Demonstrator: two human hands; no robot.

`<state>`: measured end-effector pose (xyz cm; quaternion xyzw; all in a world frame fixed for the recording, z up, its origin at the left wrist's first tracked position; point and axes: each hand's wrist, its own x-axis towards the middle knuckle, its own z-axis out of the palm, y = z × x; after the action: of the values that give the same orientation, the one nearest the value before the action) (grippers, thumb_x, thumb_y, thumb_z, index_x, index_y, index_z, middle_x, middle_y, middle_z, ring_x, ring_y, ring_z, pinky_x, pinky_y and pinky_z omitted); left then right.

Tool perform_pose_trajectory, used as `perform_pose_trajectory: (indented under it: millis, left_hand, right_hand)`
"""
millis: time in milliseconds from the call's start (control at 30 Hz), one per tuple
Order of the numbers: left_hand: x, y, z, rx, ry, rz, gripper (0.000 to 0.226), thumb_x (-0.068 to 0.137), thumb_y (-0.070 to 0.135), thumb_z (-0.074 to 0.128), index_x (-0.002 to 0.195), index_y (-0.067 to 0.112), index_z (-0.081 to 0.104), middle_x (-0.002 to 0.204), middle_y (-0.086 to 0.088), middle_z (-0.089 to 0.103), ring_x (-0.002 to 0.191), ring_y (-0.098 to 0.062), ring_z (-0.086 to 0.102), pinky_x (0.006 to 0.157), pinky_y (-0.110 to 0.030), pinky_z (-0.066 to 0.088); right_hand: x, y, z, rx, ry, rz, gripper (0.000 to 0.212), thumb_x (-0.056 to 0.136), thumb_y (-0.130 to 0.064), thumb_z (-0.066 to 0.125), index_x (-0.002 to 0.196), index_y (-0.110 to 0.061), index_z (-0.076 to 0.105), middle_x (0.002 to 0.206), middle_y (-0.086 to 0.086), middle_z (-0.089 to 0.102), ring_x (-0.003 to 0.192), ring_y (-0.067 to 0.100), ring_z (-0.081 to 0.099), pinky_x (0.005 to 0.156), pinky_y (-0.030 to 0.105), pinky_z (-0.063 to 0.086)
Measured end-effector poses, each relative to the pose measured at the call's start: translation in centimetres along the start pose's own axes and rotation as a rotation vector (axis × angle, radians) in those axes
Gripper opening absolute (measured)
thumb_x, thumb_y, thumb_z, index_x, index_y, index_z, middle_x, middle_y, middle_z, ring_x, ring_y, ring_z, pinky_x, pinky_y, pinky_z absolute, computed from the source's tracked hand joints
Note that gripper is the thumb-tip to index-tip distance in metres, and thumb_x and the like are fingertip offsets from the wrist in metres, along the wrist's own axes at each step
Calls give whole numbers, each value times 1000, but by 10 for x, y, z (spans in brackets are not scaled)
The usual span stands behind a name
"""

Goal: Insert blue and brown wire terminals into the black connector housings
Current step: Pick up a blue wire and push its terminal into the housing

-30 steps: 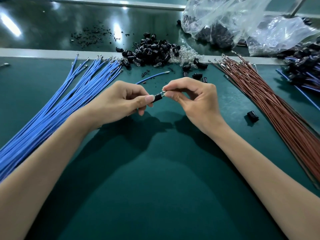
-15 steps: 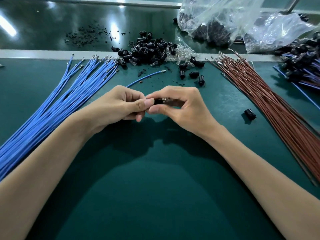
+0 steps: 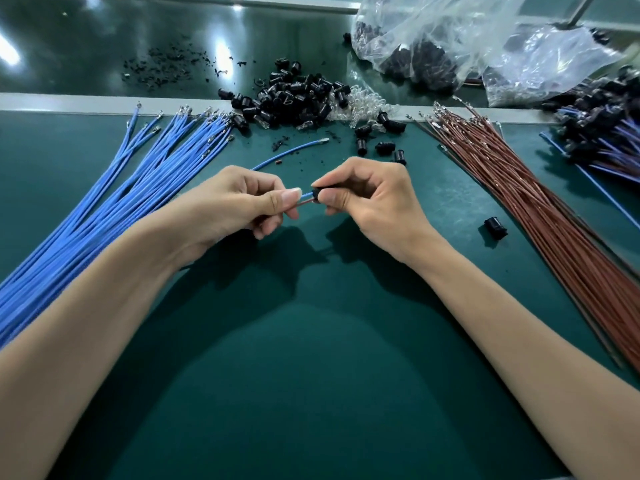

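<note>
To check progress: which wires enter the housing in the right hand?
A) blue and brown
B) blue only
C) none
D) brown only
A: a blue wire and a brown wire both run from the left hand into the black housing that the right hand pinches.

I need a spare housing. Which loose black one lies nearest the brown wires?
The lone black housing right of the right hand, beside the brown wire bundle; the others sit up by the pile.

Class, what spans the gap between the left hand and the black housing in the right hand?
Head view: a blue wire and a brown wire cross it, both entering the housing.
</note>
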<state>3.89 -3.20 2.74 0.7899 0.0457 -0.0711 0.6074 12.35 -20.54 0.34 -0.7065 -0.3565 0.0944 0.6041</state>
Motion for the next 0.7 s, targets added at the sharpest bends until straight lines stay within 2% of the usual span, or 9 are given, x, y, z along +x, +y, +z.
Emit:
perform_pose_trajectory:
  millis: [100, 233, 267, 333, 400, 467, 567, 633, 700]
  left_hand:
    - [-5, 3, -2, -43, -11, 58, 31, 79, 37, 57, 80, 8, 68, 63, -4, 68, 62, -8, 63, 65, -11, 48]
    - [-9, 16, 3, 86, -219, 127, 28, 87, 34, 54, 95, 16, 74, 84, 1, 75, 88, -7, 68, 80, -6, 43]
    - [-9, 17, 10, 139, -272, 124, 24, 88, 33, 56, 96, 19, 75, 84, 3, 75, 83, -6, 67, 77, -9, 44]
    - [-10, 14, 26, 260, -313, 133, 15, 91, 25, 61, 92, 22, 76, 78, 7, 75, 60, -8, 53, 60, -18, 41]
    - [-8, 6, 38, 263, -210, 170, 14, 92, 16, 61, 87, 21, 74, 66, 6, 72, 51, -6, 42, 50, -15, 32]
    - [-5, -1, 40, 208, 26, 207, 14, 90, 13, 63, 80, 16, 72, 52, 4, 63, 46, -4, 43, 47, -12, 32]
    - [0, -8, 37, 264, 297, 341, 11, 90, 20, 64, 85, 12, 70, 50, -2, 54, 44, -6, 41, 50, -16, 34]
    - [1, -11, 39, 446, 328, 426, 20, 88, 30, 60, 97, 15, 70, 56, 2, 55, 48, -6, 42, 54, -22, 37]
    - [-1, -11, 43, 688, 322, 463, 26, 87, 38, 55, 98, 19, 70, 67, 6, 63, 57, -11, 52, 60, -28, 43]
  right_hand:
    - [5, 0, -3, 133, 91, 107, 19, 87, 2, 63, 84, -17, 66, 74, -8, 67, 67, 5, 63, 69, 18, 51]
    - [29, 0, -5, 379, 263, 336, 8, 91, -3, 60, 91, -11, 58, 74, 2, 64, 63, 6, 60, 63, 18, 48]
    - [36, 1, -5, 381, 292, 370, 10, 89, -4, 63, 92, -11, 56, 74, 3, 64, 63, 8, 60, 64, 20, 49]
    - [45, 6, 1, 255, 317, 385, 17, 84, -10, 71, 89, -14, 55, 74, 4, 66, 68, 14, 62, 70, 27, 52]
    - [49, 11, 10, -46, 319, 331, 19, 79, -19, 77, 82, -20, 58, 72, 1, 69, 63, 10, 64, 73, 28, 53]
    - [51, 14, 17, -254, 335, 285, 20, 76, -24, 78, 79, -21, 58, 65, -7, 67, 49, 1, 61, 67, 22, 52]
    - [53, 14, 22, -321, 399, 283, 23, 77, -26, 77, 82, -15, 58, 57, -10, 63, 44, -5, 58, 59, 11, 46]
    - [52, 12, 21, -287, 409, 284, 20, 81, -26, 74, 82, -14, 58, 58, -10, 63, 48, -7, 60, 55, 6, 43]
    - [48, 10, 16, -257, 387, 259, 15, 86, -24, 69, 81, -13, 59, 69, -5, 66, 57, 2, 66, 62, 14, 51]
